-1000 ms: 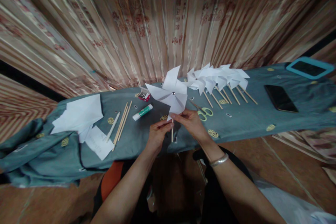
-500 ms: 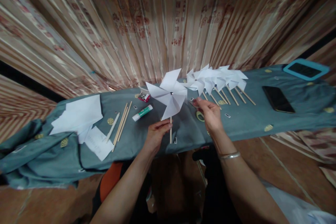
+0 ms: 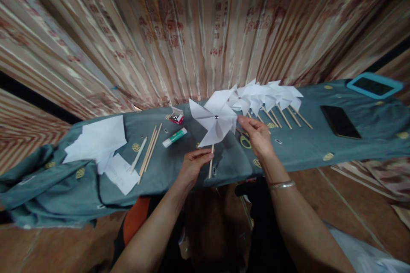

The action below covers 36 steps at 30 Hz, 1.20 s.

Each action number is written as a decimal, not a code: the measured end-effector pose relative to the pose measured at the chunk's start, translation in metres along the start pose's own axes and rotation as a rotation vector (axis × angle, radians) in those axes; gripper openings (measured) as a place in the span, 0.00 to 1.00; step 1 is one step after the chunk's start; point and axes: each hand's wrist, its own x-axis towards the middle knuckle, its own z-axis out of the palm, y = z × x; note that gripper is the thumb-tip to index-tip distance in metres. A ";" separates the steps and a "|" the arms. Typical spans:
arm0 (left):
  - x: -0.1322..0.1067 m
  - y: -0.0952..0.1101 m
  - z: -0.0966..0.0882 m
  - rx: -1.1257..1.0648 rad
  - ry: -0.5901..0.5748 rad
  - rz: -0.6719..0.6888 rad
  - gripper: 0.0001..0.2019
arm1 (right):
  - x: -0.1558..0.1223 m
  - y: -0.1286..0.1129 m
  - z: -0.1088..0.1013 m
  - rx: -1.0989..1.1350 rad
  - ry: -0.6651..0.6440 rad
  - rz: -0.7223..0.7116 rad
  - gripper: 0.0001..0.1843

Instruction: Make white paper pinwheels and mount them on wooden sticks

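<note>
A white paper pinwheel (image 3: 215, 126) with a shiny pin at its centre stands upright in front of me. My left hand (image 3: 194, 165) is closed round its wooden stick, below the blades. At the pinwheel's right side, my right hand (image 3: 258, 136) has thumb and fingertips together at the edge of a blade. Just left of that hand lie scissors with yellow-green handles (image 3: 245, 141), partly covered. Behind, several finished pinwheels (image 3: 272, 96) lie overlapping in a row, their sticks pointing towards me.
On the green cloth (image 3: 237, 166) to the left are white paper sheets (image 3: 102, 132), a white pen (image 3: 139, 153), wooden sticks (image 3: 153, 147), a glue stick (image 3: 174, 137) and a small red box of pins (image 3: 177, 117). A phone (image 3: 340, 121) and a blue-framed tablet (image 3: 374, 85) lie right.
The pinwheel has shifted slightly right and its stick now leans, top to the right. My right hand has come from just beside the blades to the edge of one.
</note>
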 end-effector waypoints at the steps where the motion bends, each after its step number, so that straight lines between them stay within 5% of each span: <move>1: 0.000 0.000 0.000 -0.002 0.004 0.000 0.14 | 0.000 0.000 0.000 0.005 0.002 0.004 0.15; 10: 0.000 0.002 0.000 -0.022 0.020 0.013 0.14 | -0.002 0.001 0.003 0.071 -0.050 0.044 0.13; 22: 0.002 0.000 -0.001 -0.003 0.014 0.008 0.16 | -0.005 -0.004 0.008 0.114 -0.074 0.088 0.22; 36: 0.002 0.001 -0.001 -0.025 0.047 0.017 0.14 | -0.008 -0.004 0.009 0.072 -0.124 0.069 0.18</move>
